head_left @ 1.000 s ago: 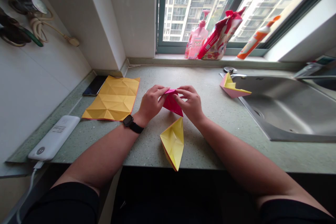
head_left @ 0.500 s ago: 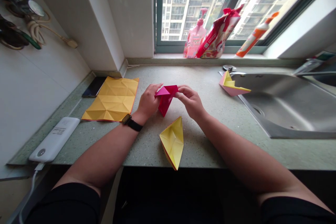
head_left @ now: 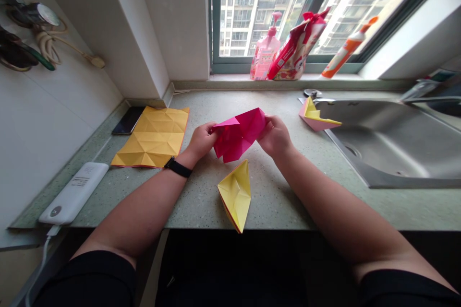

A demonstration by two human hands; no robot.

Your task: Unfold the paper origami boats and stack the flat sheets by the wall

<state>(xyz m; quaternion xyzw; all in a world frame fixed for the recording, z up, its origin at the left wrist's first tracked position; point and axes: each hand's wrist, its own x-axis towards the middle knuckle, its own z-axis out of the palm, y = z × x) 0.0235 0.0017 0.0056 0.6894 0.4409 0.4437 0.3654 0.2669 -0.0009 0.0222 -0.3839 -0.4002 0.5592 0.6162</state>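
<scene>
Between my hands is a sheet of magenta origami paper (head_left: 242, 134), partly opened out with creases and a folded flap at its upper left. My left hand (head_left: 202, 141) pinches its left edge, and my right hand (head_left: 275, 136) grips its right edge; some fingers are hidden behind the paper. Just in front of it, near the counter's front edge, lies a yellow folded paper boat (head_left: 236, 195) with a red outer side. To the left of my left hand, a creased golden-yellow sheet of paper (head_left: 154, 136) lies spread out.
A pink and yellow paper boat (head_left: 317, 116) rests at the rim of the steel sink (head_left: 403, 153). A phone (head_left: 127, 120) and a white power bank (head_left: 74, 193) with a cable lie at left. A pump bottle (head_left: 265, 55), a red bag (head_left: 300, 48) and an orange-white bottle (head_left: 347, 50) line the sill.
The magenta paper has been spread from a narrow folded shape into a wider one. My right hand has moved right and turned, now gripping its right edge.
</scene>
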